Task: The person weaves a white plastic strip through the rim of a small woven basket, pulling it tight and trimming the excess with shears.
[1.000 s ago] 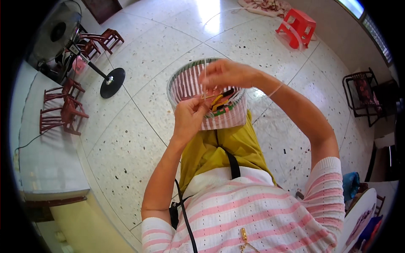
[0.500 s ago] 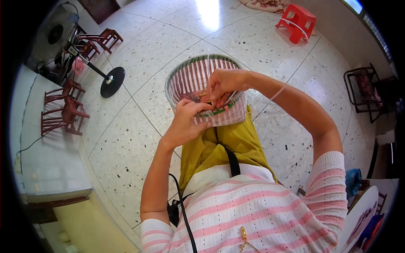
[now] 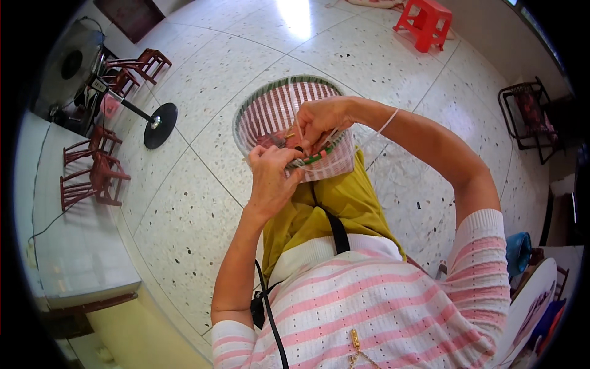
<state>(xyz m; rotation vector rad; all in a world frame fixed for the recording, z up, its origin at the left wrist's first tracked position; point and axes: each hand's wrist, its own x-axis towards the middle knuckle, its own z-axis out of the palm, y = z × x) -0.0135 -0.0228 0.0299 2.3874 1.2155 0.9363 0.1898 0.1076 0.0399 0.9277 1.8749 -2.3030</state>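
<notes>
A round basket [image 3: 244, 120] woven of white and pinkish plastic strips leans against my knees, its mouth tipped up. My left hand [image 3: 272, 176] grips the near left of its rim, thumb outside and fingers over the edge. Closed in a pinch, my right hand [image 3: 319, 123] works just inside the near rim, its fingertips partly hidden. A thin white plastic strip [image 3: 294, 101] runs down to those fingers, and another length of strip [image 3: 388, 122] crosses over my right forearm. Green and pink wrapping [image 3: 314, 158] shows on the rim between my hands. Something reddish and grey lies inside, too blurred to name.
A black-based standing fan [image 3: 161, 125] and small wooden chairs [image 3: 106, 178] stand on the left, beside a white ledge [image 3: 86, 246]. A red plastic stool [image 3: 425, 24] is at far right. Nearer right are a dark folding chair [image 3: 528, 120] and a blue bag [image 3: 518, 252].
The view has shifted slightly. My right hand stays bent at the rim, and the strip over my forearm now stands more upright. My left hand keeps its grip on the rim.
</notes>
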